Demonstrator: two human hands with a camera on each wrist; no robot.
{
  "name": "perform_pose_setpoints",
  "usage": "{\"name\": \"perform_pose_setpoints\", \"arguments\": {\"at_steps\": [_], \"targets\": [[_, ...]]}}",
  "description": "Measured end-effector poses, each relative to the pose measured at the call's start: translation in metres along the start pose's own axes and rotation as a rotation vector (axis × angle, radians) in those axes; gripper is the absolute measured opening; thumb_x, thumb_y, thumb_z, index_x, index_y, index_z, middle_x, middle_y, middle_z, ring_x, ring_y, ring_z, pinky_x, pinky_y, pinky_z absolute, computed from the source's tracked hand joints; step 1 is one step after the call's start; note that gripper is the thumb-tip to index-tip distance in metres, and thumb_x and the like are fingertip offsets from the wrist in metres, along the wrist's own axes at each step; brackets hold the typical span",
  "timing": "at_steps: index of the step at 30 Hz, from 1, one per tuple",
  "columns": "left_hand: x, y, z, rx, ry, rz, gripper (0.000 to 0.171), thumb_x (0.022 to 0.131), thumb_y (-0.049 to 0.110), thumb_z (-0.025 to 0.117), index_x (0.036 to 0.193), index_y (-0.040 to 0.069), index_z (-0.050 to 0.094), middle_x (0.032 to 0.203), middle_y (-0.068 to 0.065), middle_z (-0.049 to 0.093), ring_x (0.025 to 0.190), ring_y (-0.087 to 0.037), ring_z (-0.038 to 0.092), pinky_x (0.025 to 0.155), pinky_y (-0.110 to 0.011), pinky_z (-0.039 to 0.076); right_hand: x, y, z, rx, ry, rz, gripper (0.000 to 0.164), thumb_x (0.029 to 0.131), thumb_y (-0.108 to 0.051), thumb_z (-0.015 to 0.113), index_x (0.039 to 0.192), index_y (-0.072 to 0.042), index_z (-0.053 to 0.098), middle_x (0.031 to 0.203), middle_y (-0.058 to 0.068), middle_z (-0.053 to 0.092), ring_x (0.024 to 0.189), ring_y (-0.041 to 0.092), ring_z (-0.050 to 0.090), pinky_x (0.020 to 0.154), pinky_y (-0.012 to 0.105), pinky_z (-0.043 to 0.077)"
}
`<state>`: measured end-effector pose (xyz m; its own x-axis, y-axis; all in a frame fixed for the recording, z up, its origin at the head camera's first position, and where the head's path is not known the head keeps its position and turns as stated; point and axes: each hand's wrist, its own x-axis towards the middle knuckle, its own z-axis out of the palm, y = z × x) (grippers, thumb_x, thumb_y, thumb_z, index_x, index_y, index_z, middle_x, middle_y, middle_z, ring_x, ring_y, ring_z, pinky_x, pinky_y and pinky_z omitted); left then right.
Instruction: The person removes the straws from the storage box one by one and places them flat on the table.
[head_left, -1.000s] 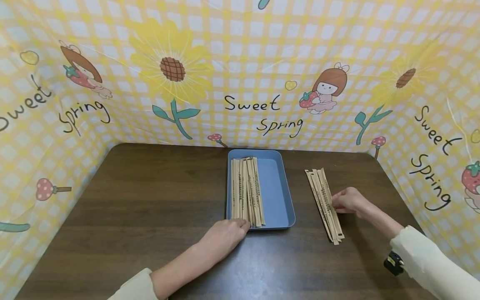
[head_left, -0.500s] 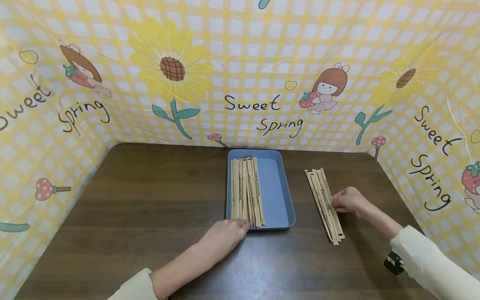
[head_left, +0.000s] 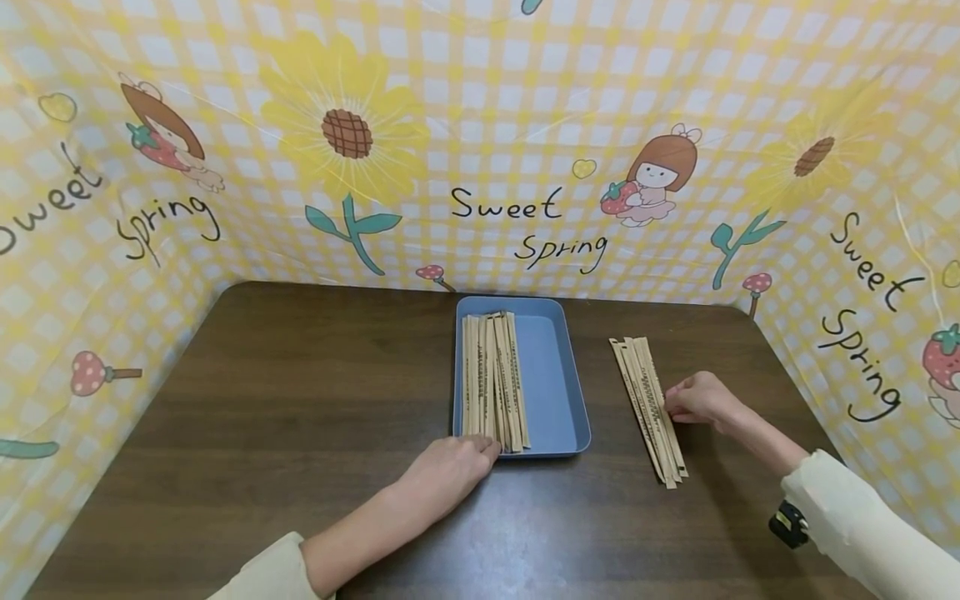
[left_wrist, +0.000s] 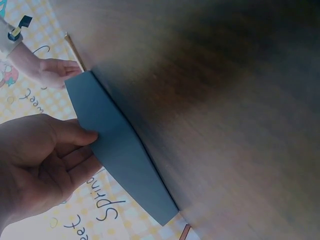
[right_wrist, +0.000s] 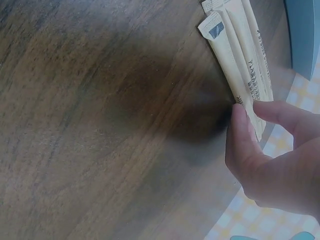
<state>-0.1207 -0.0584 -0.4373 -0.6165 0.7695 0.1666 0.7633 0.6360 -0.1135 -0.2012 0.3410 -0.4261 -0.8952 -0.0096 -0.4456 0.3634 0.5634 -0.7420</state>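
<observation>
My right hand (head_left: 697,398) pinches the loose paper sleeves (head_left: 649,408); I should take one only. My left hand (head_left: 450,468), fingers relaxed, steadies the blue tray (head_left: 553,379).

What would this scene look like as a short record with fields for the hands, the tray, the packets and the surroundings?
Surface: dark wooden table
Backdrop: yellow checked cloth printed with sunflowers and "Sweet Spring"
Tray: blue tray at table centre
In tray: row of paper-wrapped chopsticks filling its left side
On table: loose pile of wrapped chopsticks right of the tray
Left hand: rests at the tray's near edge, fingers touching it
Right hand: fingers and thumb at the loose pile's right edge; a firm pinch cannot be told
Sleeves: cream
</observation>
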Motion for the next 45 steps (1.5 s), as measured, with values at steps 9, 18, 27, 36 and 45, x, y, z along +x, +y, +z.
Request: {"name": "perform_pose_setpoints", "arguments": {"at_steps": [9, 18, 27, 36, 45], "targets": [[0.0, 0.0, -0.002, -0.002, 0.0, 0.001, 0.027, 0.085, -0.004, 0.071, 0.112, 0.004, 0.071, 0.108, -0.007, 0.071, 0.098, -0.019, 0.069, 0.069, -0.024, 0.059, 0.002, -0.014, 0.002, -0.053, 0.036, -0.073, 0.023, 0.087, 0.007, 0.054, 0.103, 0.023, 0.06, 0.09, 0.015, 0.064, 0.077, 0.015, 0.064, 0.073, 0.029, 0.061], [-0.001, 0.0, -0.002, -0.001, -0.004, -0.002, 0.028, 0.085, -0.003, 0.071, 0.112, 0.004, 0.07, 0.109, -0.007, 0.07, 0.098, -0.019, 0.069, 0.068, -0.024, 0.059, 0.003, -0.045, 0.008, 0.143, -0.144, -0.064, 0.041, 0.099, -0.004, 0.055, 0.126, 0.026, 0.048, 0.11, 0.03, 0.067, 0.099, 0.03, 0.07, 0.088, 0.038, 0.057], [0.0, 0.0, -0.002, -0.021, -0.002, -0.008, 0.028, 0.086, -0.003, 0.07, 0.113, 0.004, 0.071, 0.11, -0.007, 0.07, 0.099, -0.02, 0.069, 0.07, -0.026, 0.06, 0.004, -0.07, 0.026, 0.309, -0.245, -0.088, 0.03, 0.098, -0.003, 0.058, 0.119, 0.019, 0.059, 0.105, 0.022, 0.07, 0.092, 0.022, 0.072, 0.089, 0.036, 0.057], [-0.002, 0.001, -0.002, -0.045, 0.006, -0.009, 0.026, 0.085, -0.004, 0.071, 0.111, 0.003, 0.071, 0.106, -0.007, 0.071, 0.096, -0.02, 0.069, 0.069, -0.027, 0.06, 0.013, -0.094, 0.051, 0.306, -0.268, -0.1, 0.04, 0.1, -0.003, 0.054, 0.13, 0.024, 0.047, 0.113, 0.03, 0.066, 0.099, 0.028, 0.07, 0.099, 0.043, 0.049], [-0.001, 0.0, -0.002, -0.039, 0.016, -0.01, 0.027, 0.085, -0.004, 0.07, 0.111, 0.003, 0.072, 0.107, -0.007, 0.071, 0.097, -0.02, 0.069, 0.069, -0.027, 0.06, 0.021, -0.114, 0.077, 0.305, -0.275, -0.115, 0.037, 0.098, 0.0, 0.056, 0.127, 0.023, 0.05, 0.114, 0.032, 0.065, 0.098, 0.029, 0.071, 0.098, 0.046, 0.05]]}}
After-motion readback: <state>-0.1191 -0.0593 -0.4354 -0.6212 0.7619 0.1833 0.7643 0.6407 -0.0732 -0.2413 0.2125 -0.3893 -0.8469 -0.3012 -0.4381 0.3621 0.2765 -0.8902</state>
